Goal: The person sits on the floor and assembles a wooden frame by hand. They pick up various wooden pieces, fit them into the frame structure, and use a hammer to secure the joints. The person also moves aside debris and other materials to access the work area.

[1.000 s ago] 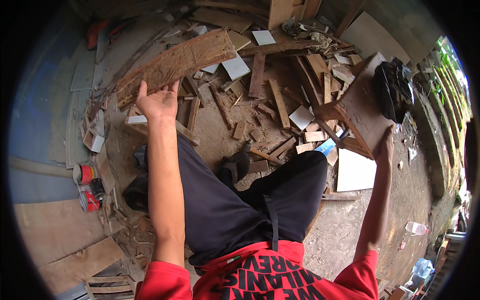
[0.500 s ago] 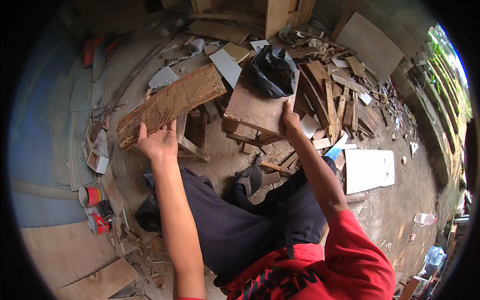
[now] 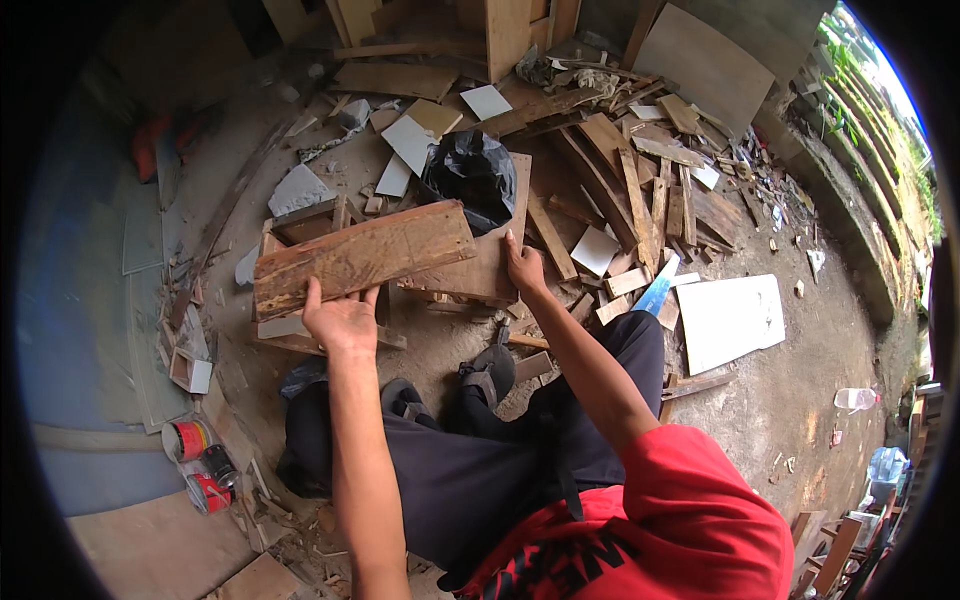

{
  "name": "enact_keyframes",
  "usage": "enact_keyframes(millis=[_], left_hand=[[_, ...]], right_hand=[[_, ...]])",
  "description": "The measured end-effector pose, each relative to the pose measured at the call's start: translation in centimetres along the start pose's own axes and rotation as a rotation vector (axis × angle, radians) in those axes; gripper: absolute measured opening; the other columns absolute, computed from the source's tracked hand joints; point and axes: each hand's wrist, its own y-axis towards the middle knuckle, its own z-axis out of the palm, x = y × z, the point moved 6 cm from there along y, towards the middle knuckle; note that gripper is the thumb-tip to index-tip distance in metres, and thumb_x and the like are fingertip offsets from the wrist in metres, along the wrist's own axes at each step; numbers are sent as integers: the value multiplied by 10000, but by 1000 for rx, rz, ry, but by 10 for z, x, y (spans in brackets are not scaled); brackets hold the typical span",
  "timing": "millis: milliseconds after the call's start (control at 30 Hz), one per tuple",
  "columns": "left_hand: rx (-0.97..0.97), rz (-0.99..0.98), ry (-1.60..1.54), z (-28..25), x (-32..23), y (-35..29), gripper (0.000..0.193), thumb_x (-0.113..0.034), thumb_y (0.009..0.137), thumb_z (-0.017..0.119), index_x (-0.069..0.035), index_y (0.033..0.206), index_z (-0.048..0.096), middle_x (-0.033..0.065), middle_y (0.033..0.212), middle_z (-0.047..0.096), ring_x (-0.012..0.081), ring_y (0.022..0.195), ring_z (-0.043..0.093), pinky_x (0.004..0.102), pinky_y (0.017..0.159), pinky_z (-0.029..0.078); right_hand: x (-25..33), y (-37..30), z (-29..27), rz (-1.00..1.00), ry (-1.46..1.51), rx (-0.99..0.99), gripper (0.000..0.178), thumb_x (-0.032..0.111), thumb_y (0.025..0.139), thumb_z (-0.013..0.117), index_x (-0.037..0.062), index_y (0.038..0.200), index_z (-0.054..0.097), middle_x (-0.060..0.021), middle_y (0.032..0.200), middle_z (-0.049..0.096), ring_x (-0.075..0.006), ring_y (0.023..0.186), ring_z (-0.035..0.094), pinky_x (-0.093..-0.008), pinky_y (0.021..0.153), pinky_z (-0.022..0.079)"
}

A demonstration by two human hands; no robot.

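Observation:
A rough brown wooden plank point(image 3: 370, 255) lies across my left hand point(image 3: 345, 318), which grips its lower edge with the thumb in front. The plank is slightly tilted, its right end higher. My right hand point(image 3: 523, 265) holds the right edge of a small wooden stool point(image 3: 490, 262), thumb on top and other fingers hidden. A crumpled black plastic bag point(image 3: 470, 180) sits on the stool's top. The plank's right end overlaps part of that top; whether they touch, I cannot tell. Behind and below the plank stands an open wooden frame point(image 3: 300, 228), partly covered.
Scrap wood point(image 3: 640, 200) is heaped at the far right. A blue handsaw point(image 3: 657, 288) leans near my right knee, with a white board point(image 3: 733, 322) beyond it. Red cans point(image 3: 186, 440) stand at the left. Plastic bottles point(image 3: 855, 399) lie at the right.
The stool with the bag has moved left and lower, with my right hand on it. The plank has turned closer to level and shifted slightly right. The view has shifted too.

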Motion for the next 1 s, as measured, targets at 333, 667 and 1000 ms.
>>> enact_keyframes(millis=[333, 667, 1000], left_hand=[[-161, 151, 1073, -70, 120, 84, 888, -491, 929, 584, -57, 1557, 130, 221, 1586, 186, 376, 1467, 194, 600, 1164, 180], [540, 516, 1866, 6, 242, -8, 846, -364, 886, 670, -2, 1516, 237, 317, 1569, 159, 452, 1464, 157, 508, 1185, 167], [918, 484, 1633, 55, 253, -90, 513, -195, 919, 630, 6, 1368, 484, 221, 1384, 522, 362, 1292, 491, 413, 1072, 384]], right_hand=[[-66, -74, -87, -1, 269, -133, 573, 525, 965, 565, -36, 1082, 551, -153, 909, 647, -213, 785, 639, -342, 716, 511], [-39, -94, -216, 53, 769, -137, 352, 335, 990, 600, -3, 1081, 557, -96, 969, 655, -161, 826, 660, -275, 682, 539], [-243, -65, -413, 262, 1000, -635, 415, 211, 981, 591, -109, 1213, 466, -227, 1105, 607, -277, 966, 674, -321, 786, 602]])
